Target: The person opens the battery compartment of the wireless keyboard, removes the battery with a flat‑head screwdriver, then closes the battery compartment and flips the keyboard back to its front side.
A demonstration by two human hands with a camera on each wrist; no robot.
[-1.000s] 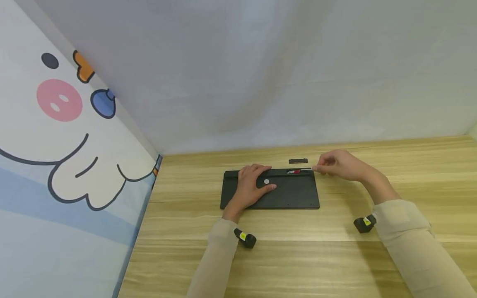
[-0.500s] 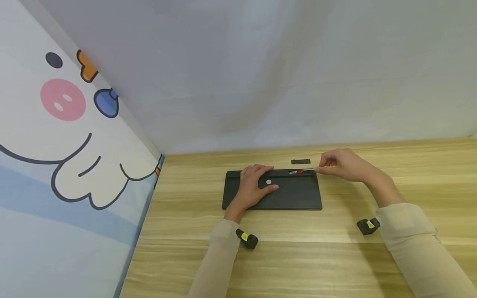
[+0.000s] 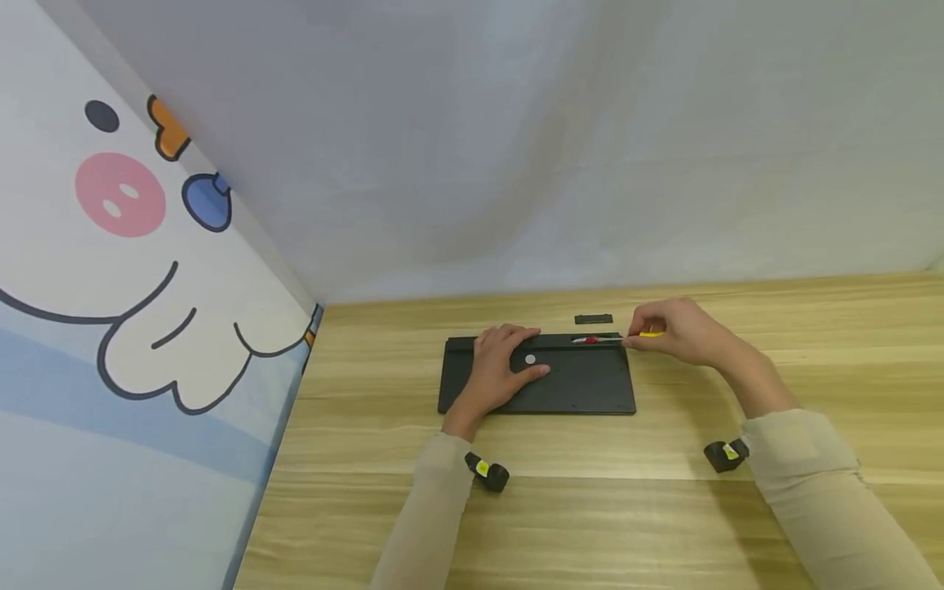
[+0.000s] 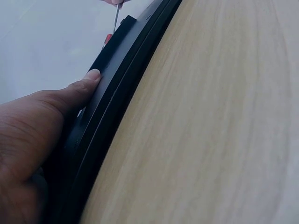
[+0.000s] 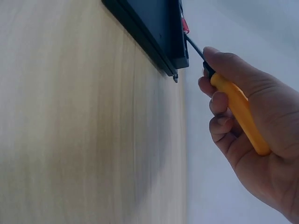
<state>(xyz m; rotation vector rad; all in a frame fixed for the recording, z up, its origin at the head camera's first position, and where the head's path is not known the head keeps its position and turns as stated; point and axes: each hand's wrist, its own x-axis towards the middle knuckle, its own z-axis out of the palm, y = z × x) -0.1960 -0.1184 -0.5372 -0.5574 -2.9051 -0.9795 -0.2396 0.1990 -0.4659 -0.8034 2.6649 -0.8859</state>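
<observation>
A black keyboard [image 3: 583, 385] lies underside up on the table. My left hand [image 3: 496, 373] rests on its left half, thumb laid along the surface, other fingers reaching to the raised far ridge. My right hand [image 3: 674, 330], beyond the keyboard's right end, grips a screwdriver [image 5: 240, 112] by its yellow handle. The thin metal shaft points left into the open slot in the ridge. Its tip is right at a red-and-white battery [image 3: 590, 339] inside. In the left wrist view, my left thumb [image 4: 93, 74] presses flat near the ridge.
A small dark cover strip [image 3: 593, 319] lies just beyond the keyboard on the wooden table [image 3: 590, 524]. A pale curtain [image 3: 560, 164] rises behind the table, and a cartoon-printed panel [image 3: 147, 328] stands at the left.
My right hand has tilted slightly, bringing the screwdriver's yellow handle into view and lowering the shaft. My left hand stays in place on the keyboard.
</observation>
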